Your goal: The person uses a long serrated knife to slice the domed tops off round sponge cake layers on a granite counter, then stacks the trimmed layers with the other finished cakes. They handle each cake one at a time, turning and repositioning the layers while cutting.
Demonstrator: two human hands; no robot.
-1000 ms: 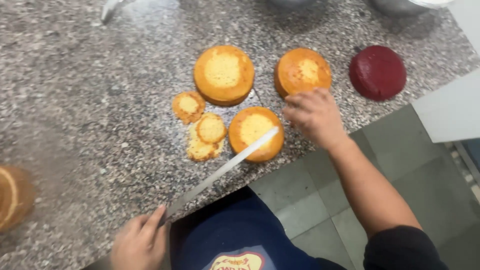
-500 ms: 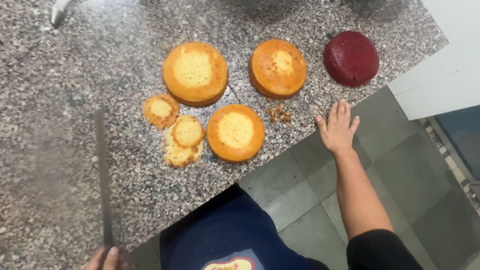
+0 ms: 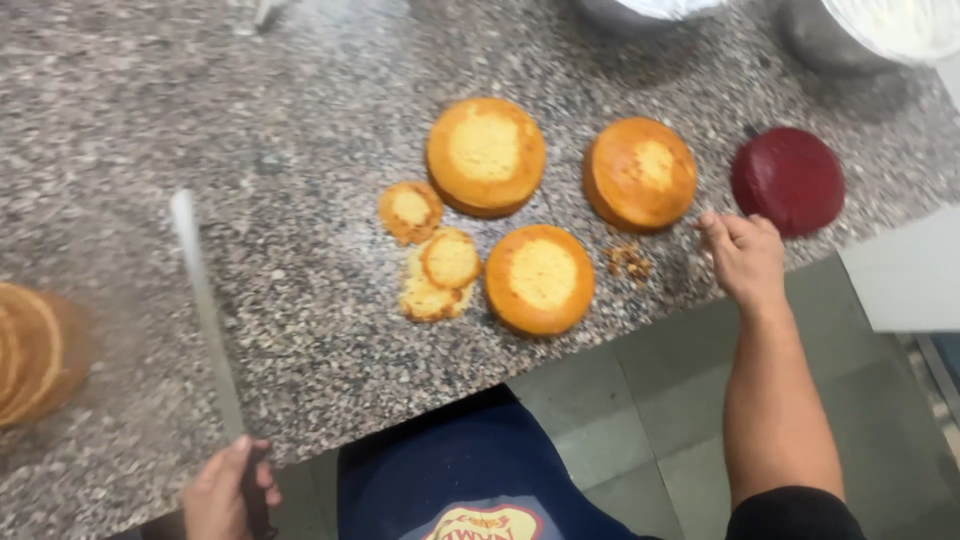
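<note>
A view from above looks down on a speckled grey granite tabletop (image 3: pixel 300 120) with several small round cakes on it. The left hand (image 3: pixel 225 490), at the bottom edge of the view, is wrapped around the dark handle of a long knife (image 3: pixel 205 310); its blade points away from the person, out over the stone, and looks blurred. The right hand (image 3: pixel 745 260) rests at the near edge of the tabletop, fingers loosely bent and holding nothing. Just to the left of that hand lies a small scatter of crumbs (image 3: pixel 628 260). Beyond the crumbs sits a golden cake (image 3: pixel 640 172), and just past the right hand's fingertips a dark red cake (image 3: pixel 788 178). Between the two hands, nearer the right one, lies a trimmed golden cake (image 3: pixel 540 278) with a pale cut top, and a larger one (image 3: pixel 486 155) farther out. Thin cut-off tops (image 3: pixel 432 270) lie to the left of these, well apart from the knife. Far left of the knife, another round cake (image 3: pixel 30 350) shows partly at the frame's edge.
</note>
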